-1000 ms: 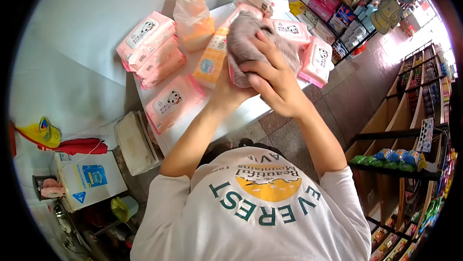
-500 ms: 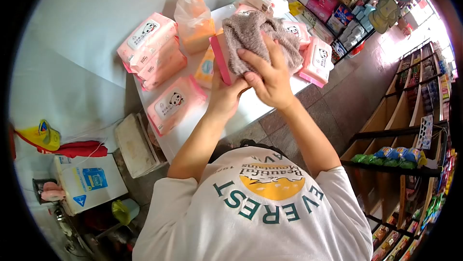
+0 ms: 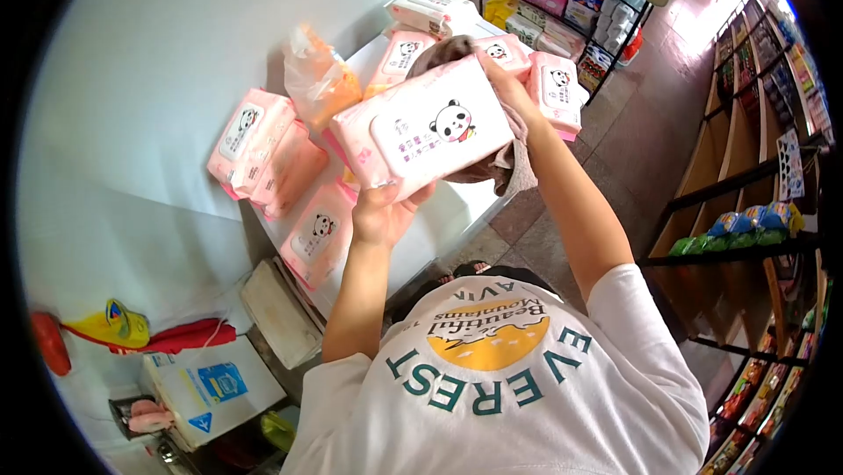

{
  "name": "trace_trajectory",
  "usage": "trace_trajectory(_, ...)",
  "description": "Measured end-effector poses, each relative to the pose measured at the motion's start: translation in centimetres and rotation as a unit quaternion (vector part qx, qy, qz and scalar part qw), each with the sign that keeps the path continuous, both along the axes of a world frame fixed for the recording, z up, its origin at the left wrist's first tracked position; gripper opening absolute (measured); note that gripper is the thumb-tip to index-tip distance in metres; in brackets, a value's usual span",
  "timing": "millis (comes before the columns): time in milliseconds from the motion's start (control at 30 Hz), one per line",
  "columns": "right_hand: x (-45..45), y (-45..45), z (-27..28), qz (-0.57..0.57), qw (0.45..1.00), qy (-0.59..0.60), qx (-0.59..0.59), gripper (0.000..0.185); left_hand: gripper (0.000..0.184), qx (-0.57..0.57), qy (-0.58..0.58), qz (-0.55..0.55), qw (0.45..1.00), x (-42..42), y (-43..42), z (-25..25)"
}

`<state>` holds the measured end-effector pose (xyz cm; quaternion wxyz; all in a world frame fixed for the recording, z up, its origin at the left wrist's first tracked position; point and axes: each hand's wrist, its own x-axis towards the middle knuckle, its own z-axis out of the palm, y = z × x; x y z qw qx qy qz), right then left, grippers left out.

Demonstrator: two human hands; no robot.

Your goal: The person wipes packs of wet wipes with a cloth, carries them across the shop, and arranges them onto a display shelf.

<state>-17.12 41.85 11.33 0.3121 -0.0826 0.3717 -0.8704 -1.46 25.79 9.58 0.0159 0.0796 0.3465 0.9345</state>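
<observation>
A pink pack of wet wipes (image 3: pixel 413 137) with a panda print is held up over the table, its lid side facing me. My left hand (image 3: pixel 386 214) grips its lower left end, thumb in front and fingers beneath. Behind the pack's right end, my right hand (image 3: pixel 509 90) is closed on a grey-brown cloth (image 3: pixel 507 166), which hangs down below and also shows above the pack. Most of the right fingers are hidden. Close to my left hand, another wipes pack (image 3: pixel 318 233) lies on the white table (image 3: pixel 439 225).
Stacked wipes packs (image 3: pixel 255 146) and an orange item in a plastic bag (image 3: pixel 318 80) stand along the wall. More packs (image 3: pixel 555 89) lie at the far right. Shop shelves (image 3: pixel 746 159) flank the tiled aisle. A white box (image 3: pixel 215 387) is at lower left.
The pack has turned so its panda lid side faces me. The cloth has gone from its top face to behind it, along with my right hand. The view has shifted somewhat.
</observation>
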Motion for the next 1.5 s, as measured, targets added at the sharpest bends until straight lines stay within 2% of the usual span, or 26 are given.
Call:
trace_trajectory(67, 0.6, -0.2, -0.3, -0.078, 0.993, 0.082, 0.024, 0.032, 0.069, 0.000, -0.001, -0.008, 1.000, 0.0, -0.2, -0.6)
trace_trajectory(133, 0.2, -0.9, -0.1, -0.089, 0.989, 0.110, 0.040, 0.034, 0.069, 0.021, 0.010, -0.022, 0.999, -0.1, -0.5, -0.7)
trace_trajectory(167, 0.4, -0.2, 0.1, -0.091, 0.978, 0.132, 0.130, 0.038, 0.067, 0.047, -0.001, -0.028, 0.998, -0.2, -0.7, -0.8)
trace_trajectory(267, -0.7, 0.0, -1.1, -0.123, 0.975, 0.157, 0.095, 0.040, 0.065, 0.009, -0.052, 0.016, 0.998, -0.4, -1.6, -0.9)
trace_trajectory(333, -0.7, 0.7, -0.8, -0.127, 0.940, 0.260, 0.180, 0.038, 0.060, -0.006, -0.040, 0.004, 0.999, -0.4, -1.5, -0.3)
trace_trajectory(400, 1.3, 0.5, 0.4, -0.141, 0.954, 0.223, 0.146, 0.037, 0.063, -0.106, -0.061, 0.071, 0.990, -0.4, -1.1, -1.1)
trace_trajectory(433, 2.9, 0.2, 2.2, -0.075, 0.997, -0.030, -0.021, 0.036, 0.058, -0.094, -0.071, 0.110, 0.987, -0.4, -1.4, -2.5)
trace_trajectory(500, 4.0, 1.3, 2.2, -0.051, 0.998, -0.029, 0.035, 0.036, 0.054, -0.082, -0.055, 0.111, 0.989, -0.3, -1.8, -2.7)
trace_trajectory(600, 5.8, 0.3, -0.5, -0.052, 0.995, -0.041, -0.078, 0.036, 0.047, -0.084, -0.058, 0.152, 0.983, -0.6, -0.9, -2.1)
trace_trajectory(633, 6.0, -0.1, -1.4, -0.047, 0.990, -0.057, -0.122, 0.036, 0.047, -0.111, -0.013, 0.164, 0.980, -1.2, -0.6, -1.6)
trace_trajectory(700, 6.0, -0.3, -3.1, -0.040, 0.975, -0.086, -0.202, 0.037, 0.041, -0.059, -0.094, 0.218, 0.970, -2.2, -0.4, -0.9)
trace_trajectory(800, 6.2, 0.0, -3.9, -0.030, 0.952, -0.103, -0.286, 0.040, 0.048, -0.064, -0.085, 0.211, 0.972, -2.7, -0.6, 0.7)
trace_trajectory(867, 6.2, 0.8, -3.6, -0.025, 0.955, -0.068, -0.289, 0.042, 0.053, -0.078, -0.101, 0.305, 0.944, -2.5, -1.6, 0.8)
trace_trajectory(933, 7.5, 1.6, -1.0, 0.010, 0.968, 0.033, -0.250, 0.048, 0.053, -0.051, -0.122, 0.357, 0.925, 0.2, -3.4, 1.3)
trace_trajectory(967, 7.0, 2.3, -0.7, -0.018, 0.971, 0.056, -0.233, 0.047, 0.054, -0.028, -0.127, 0.401, 0.907, 2.5, -4.8, 1.5)
trace_trajectory(1033, 6.3, 4.9, 0.1, -0.132, 0.976, 0.082, -0.152, 0.046, 0.053, -0.071, -0.144, 0.407, 0.899, 7.8, -8.7, 1.1)
trace_trajectory(1100, 4.5, 7.7, 0.6, -0.266, 0.956, 0.121, -0.032, 0.045, 0.050, -0.096, -0.175, 0.466, 0.862, 10.6, -10.6, 0.7)
trace_trajectory(1167, 2.2, 11.5, 2.3, -0.314, 0.928, 0.183, 0.083, 0.048, 0.048, -0.094, -0.188, 0.501, 0.839, 12.7, -12.0, -0.6)
trace_trajectory(1200, 2.2, 12.5, 3.9, -0.260, 0.958, 0.123, -0.016, 0.048, 0.048, -0.081, -0.202, 0.503, 0.836, 12.8, -12.3, -1.0)
trace_trajectory(1233, 0.0, 14.2, 3.7, -0.288, 0.950, 0.122, 0.004, 0.044, 0.047, -0.065, -0.215, 0.497, 0.838, 12.4, -12.2, -1.3)
trace_trajectory(1300, -4.7, 17.7, 2.2, -0.384, 0.854, 0.267, 0.226, 0.045, 0.047, -0.045, -0.218, 0.490, 0.843, 13.1, -12.1, -1.3)
trace_trajectory(1333, -4.4, 17.9, 3.5, -0.435, 0.779, 0.318, 0.323, 0.045, 0.047, -0.021, -0.221, 0.488, 0.844, 13.4, -11.5, -0.8)
trace_trajectory(1400, -4.6, 16.4, 3.9, -0.405, 0.725, 0.287, 0.478, 0.046, 0.047, -0.014, -0.235, 0.476, 0.847, 13.2, -11.0, -1.4)
trace_trajectory(1433, -5.5, 15.6, 2.9, -0.349, 0.765, 0.249, 0.480, 0.051, 0.047, -0.011, -0.245, 0.469, 0.848, 13.2, -10.9, -1.6)
trace_trajectory(1467, -10.3, 17.2, -2.8, -0.261, 0.742, 0.367, 0.497, 0.056, 0.047, -0.011, -0.250, 0.470, 0.846, 12.9, -10.5, -1.7)
trace_trajectory(1500, -10.8, 15.8, -5.4, -0.216, 0.658, 0.489, 0.530, 0.070, 0.048, -0.050, -0.267, 0.469, 0.840, 12.4, -9.7, -1.7)
